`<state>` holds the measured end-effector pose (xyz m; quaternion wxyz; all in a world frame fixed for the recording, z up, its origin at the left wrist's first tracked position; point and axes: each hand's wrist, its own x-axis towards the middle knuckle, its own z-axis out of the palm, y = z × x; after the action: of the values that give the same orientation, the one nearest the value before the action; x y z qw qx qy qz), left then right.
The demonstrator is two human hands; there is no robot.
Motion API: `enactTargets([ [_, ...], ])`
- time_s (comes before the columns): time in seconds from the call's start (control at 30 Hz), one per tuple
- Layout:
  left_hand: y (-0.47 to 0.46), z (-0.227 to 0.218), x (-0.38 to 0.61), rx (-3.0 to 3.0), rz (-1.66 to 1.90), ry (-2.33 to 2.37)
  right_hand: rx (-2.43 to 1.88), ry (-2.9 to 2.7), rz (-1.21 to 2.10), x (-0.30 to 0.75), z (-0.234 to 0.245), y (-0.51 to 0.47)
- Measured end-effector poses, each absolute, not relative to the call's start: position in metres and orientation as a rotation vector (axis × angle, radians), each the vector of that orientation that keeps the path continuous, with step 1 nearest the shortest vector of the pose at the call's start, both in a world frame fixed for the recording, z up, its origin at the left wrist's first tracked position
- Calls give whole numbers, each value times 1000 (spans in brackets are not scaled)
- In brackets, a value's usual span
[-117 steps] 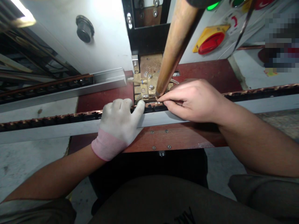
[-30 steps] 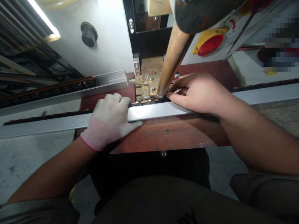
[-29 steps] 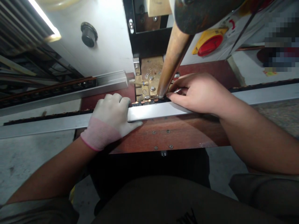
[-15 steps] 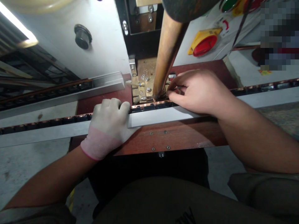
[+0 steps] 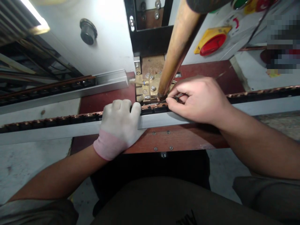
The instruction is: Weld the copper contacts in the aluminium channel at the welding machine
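My left hand [image 5: 119,125], in a white glove with a pink cuff, is wrapped over a long aluminium rail [image 5: 161,118]. Along the rail's top runs a black strip with copper pieces [image 5: 70,118]. My bare right hand [image 5: 199,98] rests at the rail and pinches a thin dark pointed tool [image 5: 162,101], whose exact kind I cannot make out. The tool's tip points left, close to the copper pieces, beneath a slanting copper-coloured rod [image 5: 172,56]. Behind the rail sits a brass block with screws [image 5: 153,82].
A reddish-brown board [image 5: 180,139] supports the rail. A second aluminium channel [image 5: 112,82] lies behind on the left. The white machine panel carries a black knob [image 5: 88,32] and a red rotary switch on yellow [image 5: 213,43].
My left hand and the rail's strip appear slightly farther right as the camera view shifts. The thin tool in my right hand now shows its tip at the strip.
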<state>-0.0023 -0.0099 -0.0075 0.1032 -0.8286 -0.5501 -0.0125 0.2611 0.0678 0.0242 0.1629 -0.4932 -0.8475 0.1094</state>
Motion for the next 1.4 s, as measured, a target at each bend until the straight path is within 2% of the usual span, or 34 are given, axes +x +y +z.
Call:
enactTargets([
  [1.1,-8,-4,-2,-2451,16,-1613,-1409,-2421,337,260,28,64],
  [1.4,-7,-13,-5,-2402,-79,-1516,-1175,-2324,233,272,-3,78],
])
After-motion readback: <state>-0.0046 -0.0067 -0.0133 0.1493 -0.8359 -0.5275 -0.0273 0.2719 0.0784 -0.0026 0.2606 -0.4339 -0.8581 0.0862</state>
